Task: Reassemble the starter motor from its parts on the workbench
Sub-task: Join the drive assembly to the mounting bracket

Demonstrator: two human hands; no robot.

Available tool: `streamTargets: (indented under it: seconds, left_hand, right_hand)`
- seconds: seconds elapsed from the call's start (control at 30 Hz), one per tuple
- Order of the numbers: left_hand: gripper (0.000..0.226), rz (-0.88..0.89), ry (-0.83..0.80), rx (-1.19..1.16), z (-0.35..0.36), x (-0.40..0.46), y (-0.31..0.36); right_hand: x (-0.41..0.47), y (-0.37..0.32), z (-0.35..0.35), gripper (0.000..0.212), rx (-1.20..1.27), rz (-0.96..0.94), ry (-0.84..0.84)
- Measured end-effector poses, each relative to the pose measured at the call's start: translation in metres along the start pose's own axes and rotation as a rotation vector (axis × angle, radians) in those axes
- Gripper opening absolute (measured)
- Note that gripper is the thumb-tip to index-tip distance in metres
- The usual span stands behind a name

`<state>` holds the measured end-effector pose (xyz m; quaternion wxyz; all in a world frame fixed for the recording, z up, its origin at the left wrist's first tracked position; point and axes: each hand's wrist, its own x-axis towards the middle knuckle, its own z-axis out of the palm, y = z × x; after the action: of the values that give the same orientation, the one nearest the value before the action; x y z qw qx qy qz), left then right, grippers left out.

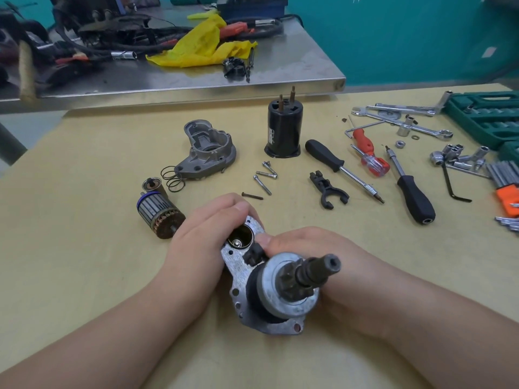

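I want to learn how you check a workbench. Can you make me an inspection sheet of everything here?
Surface: tan workbench, with a steel table behind it.
Job's things: grey plate with shaft held up in both hands; armature, grey cover, black can, springs, screws and black fork lie loose.
Clutter: screwdrivers, wrenches, sockets, green tool case, yellow cloth.
Hands: left hand grips the plate's edge; right hand holds the shaft side.
Cables: black tangle on the steel table.
Surroundings: teal wall.
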<state>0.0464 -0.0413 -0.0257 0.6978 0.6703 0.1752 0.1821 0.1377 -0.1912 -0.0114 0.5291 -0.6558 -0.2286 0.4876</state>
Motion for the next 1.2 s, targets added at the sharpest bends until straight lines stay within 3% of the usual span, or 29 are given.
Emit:
streamTargets:
  seconds: [0.07,0.17,0.23,0.3,0.47,0.77,0.93,1.2]
  left_hand:
    - [0.030,-0.009,0.037,-0.035,0.0010,-0.0023,-0.0004]
    - [0.029,-0.003,0.062,-0.029,0.0007,-0.0025,-0.0010]
    - [0.028,0.003,0.059,-0.016,-0.0005,-0.0014,-0.0014]
    - [0.030,0.013,0.026,0.012,-0.0027,-0.0005,-0.0015]
    - [0.037,0.039,-0.076,0.050,-0.0083,0.0011,0.0004]
    - [0.036,0.061,-0.057,-0.028,-0.0056,-0.0009,-0.0027]
    - [0.035,0.067,-0.007,-0.047,-0.0032,-0.0014,-0.0066]
    - [0.036,0.078,-0.039,-0.046,-0.0037,-0.0002,-0.0061]
  right_hand:
    - [-0.0005,0.0005,-0.0006,0.057,0.086,0.002,-0.035]
    - [-0.0029,0.0046,-0.0032,0.037,0.192,-0.030,-0.103]
    - [-0.0010,0.0056,-0.0035,0.023,0.148,-0.015,-0.053]
    - [-0.0009,0.0043,-0.0030,0.035,0.104,0.002,0.010]
    - [-0.0060,0.0012,-0.0029,0.037,0.110,-0.018,-0.016]
    - [-0.0065,0.0052,-0.0012,0.049,0.148,-0.030,-0.003]
    - [-0.0048,0.0079,0.0013,0.031,0.171,-0.021,0.031]
    - [0.0012,0.0026,-0.0066,0.046,-0.114,-0.052,0.027]
